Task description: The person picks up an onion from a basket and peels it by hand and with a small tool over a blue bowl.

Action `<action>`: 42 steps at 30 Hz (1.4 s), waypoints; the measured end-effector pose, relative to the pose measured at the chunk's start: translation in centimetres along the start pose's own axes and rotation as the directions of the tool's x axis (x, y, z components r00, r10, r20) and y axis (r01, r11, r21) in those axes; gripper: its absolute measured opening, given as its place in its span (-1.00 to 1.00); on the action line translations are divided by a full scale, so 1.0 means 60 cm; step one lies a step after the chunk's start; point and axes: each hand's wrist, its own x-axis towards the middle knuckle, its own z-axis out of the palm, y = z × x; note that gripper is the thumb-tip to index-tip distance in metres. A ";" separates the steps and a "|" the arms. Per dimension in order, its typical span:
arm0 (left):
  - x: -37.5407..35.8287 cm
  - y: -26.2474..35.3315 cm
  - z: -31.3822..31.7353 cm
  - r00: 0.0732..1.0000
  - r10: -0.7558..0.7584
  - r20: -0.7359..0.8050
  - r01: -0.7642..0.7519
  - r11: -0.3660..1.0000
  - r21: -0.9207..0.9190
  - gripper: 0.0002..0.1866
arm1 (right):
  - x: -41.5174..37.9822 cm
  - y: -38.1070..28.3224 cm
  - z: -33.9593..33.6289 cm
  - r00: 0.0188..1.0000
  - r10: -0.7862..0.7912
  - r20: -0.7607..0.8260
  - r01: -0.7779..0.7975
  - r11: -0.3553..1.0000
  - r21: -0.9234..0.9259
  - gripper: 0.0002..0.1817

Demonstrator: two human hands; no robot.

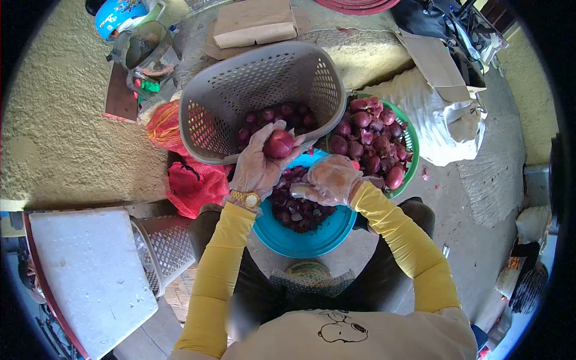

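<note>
A red onion (279, 144) rests in my left hand (257, 163), which is gloved in clear plastic and held palm up at the front rim of a grey perforated basket (210, 78). Inside that basket lie several onions (288, 110). My right hand (333, 180), also gloved, has its fingers curled above a blue basin (282, 237) of dark onion skins (300, 216); whatever it may hold is too small to make out. Right of the basket, a green basket (413, 144) is heaped with red onions (384, 144).
A white foam lid (90, 270) lies at the left, beside a light crate (171, 249). Red mesh sacks (195, 186) lie left of the basket. A cardboard box (255, 23) stands behind it, and a white sack (429, 129) is at the right.
</note>
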 end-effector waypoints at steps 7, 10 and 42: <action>-0.003 0.002 0.004 0.998 -0.058 0.040 0.061 0.995 -0.078 -0.58 | -0.011 0.006 -0.006 0.981 -0.136 -0.134 0.139 0.990 0.012 -0.29; -0.008 0.004 0.011 1.000 -0.001 0.015 0.002 0.999 -0.052 -0.58 | -0.013 0.002 -0.019 0.976 -0.136 -0.169 0.141 0.990 0.018 -0.28; -0.004 -0.020 0.017 0.976 -0.154 0.152 0.161 0.986 -0.036 -0.62 | -0.011 0.003 -0.045 0.880 0.052 -0.472 0.068 0.970 0.233 -0.18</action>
